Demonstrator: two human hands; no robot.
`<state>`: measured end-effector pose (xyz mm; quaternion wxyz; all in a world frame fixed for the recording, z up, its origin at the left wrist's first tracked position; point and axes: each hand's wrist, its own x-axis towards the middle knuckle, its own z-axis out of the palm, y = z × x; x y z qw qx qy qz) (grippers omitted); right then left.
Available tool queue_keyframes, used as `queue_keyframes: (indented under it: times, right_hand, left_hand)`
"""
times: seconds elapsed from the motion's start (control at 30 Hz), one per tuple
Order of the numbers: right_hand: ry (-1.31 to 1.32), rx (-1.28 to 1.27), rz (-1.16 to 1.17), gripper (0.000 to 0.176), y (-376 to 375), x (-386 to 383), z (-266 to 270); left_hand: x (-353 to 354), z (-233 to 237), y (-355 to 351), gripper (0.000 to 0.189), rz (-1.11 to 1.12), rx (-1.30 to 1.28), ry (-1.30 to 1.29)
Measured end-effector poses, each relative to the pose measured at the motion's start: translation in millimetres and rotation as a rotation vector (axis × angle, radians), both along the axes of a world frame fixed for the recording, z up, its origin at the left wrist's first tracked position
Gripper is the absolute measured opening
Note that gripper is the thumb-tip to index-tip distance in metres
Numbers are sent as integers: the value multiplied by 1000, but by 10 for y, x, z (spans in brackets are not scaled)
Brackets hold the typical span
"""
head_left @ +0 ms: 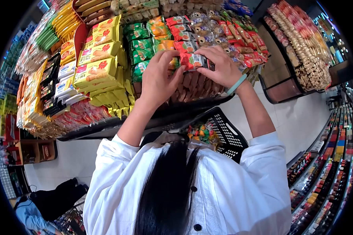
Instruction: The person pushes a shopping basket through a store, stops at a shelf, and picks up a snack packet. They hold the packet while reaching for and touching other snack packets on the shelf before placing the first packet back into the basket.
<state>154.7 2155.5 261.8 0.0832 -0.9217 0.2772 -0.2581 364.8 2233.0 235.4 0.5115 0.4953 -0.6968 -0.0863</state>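
Observation:
A red snack packet [193, 61] with a black end lies at the front of a row of similar red packets. My left hand [161, 76] is curled at its left end, thumb and fingertips against the packet. From the other side, my right hand [219, 67] grips the right end between thumb and fingers. A pale green band circles my right wrist. Beside my left hand are green packets [140, 56] and orange packets [159, 31]. Clear-wrapped rolls [206, 31] and red-and-green packets [243, 35] lie past my right hand.
Stacked yellow snack bags [96, 72] stand to the left. Below the display's dark front edge is a black basket [225, 131] with colourful packets inside. Another snack display [298, 43] is at right, with shelves [329, 168] below it. A person in blue [31, 213] is at lower left.

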Motion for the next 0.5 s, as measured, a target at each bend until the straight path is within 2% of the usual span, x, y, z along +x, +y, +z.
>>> queue_keyframes:
  times: [0.07,0.43,0.5]
  right_hand:
    - [-17,-27,24,46,-72,30,-36]
    - [9,-161,41,48,-122,8,-24]
    - [44,-252,34,45,-68,-3,0]
  left_hand:
    - [58,-6,-36,35,32,-128,-184]
    - [46,-52,-137,40,-58,-118,-317]
    - [34,-74,-141,40,-78,-107,-328]
